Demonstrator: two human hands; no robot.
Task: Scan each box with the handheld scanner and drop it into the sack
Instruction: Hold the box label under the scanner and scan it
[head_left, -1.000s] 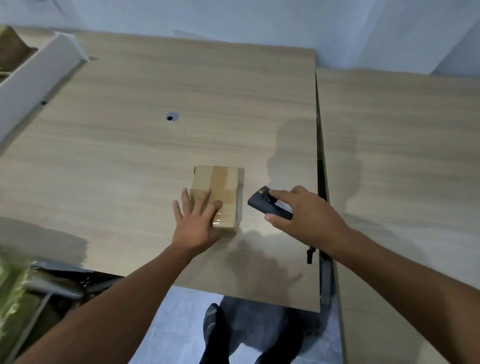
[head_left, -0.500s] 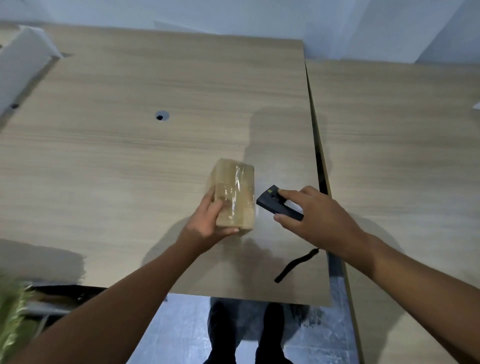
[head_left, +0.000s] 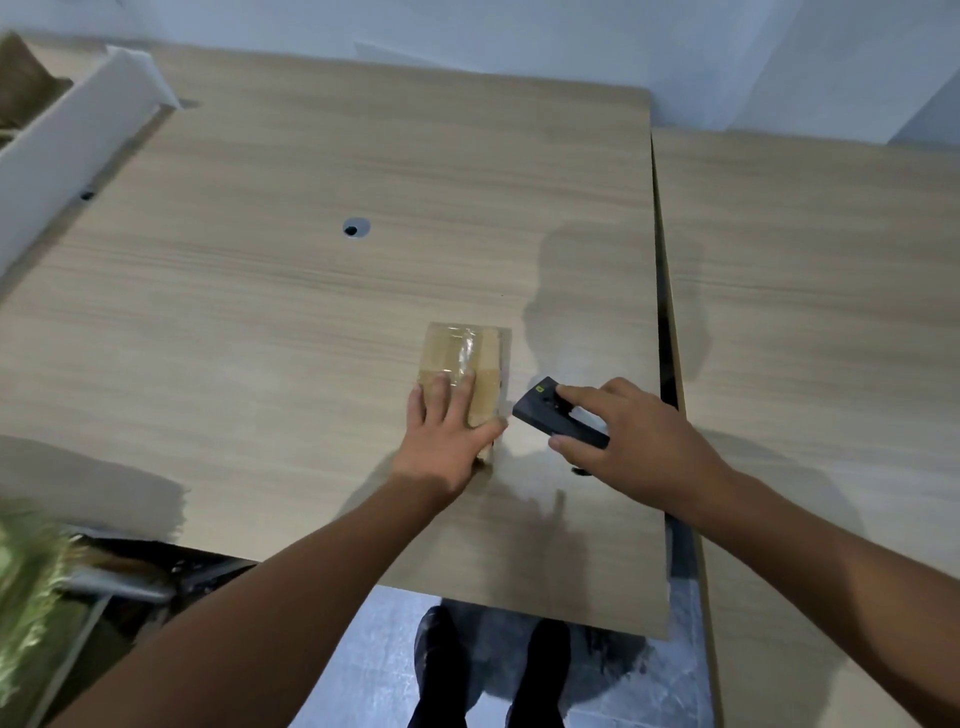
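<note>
A small cardboard box (head_left: 470, 358), taped with clear tape, lies flat on the wooden table (head_left: 260, 312) near its front right part. My left hand (head_left: 447, 436) rests on the box's near end, fingers straight on its top and thumb along its near right edge. Just right of the box, my right hand (head_left: 639, 441) holds the black handheld scanner (head_left: 545, 410), index finger on top and thumb at its side. The scanner's front end points toward the box, a short gap away. A blurred greenish sack (head_left: 26, 597) shows at the lower left edge.
A white panel (head_left: 67, 140) stands along the table's left side, with brown material behind it. A cable hole (head_left: 356, 228) sits mid-table. A second wooden table (head_left: 831, 338) abuts on the right across a narrow gap. My shoes (head_left: 488, 675) show on the floor below.
The box lay flat, was tipped up in my left hand half a second ago, and now lies flat again under that hand. My right hand kept the scanner beside it.
</note>
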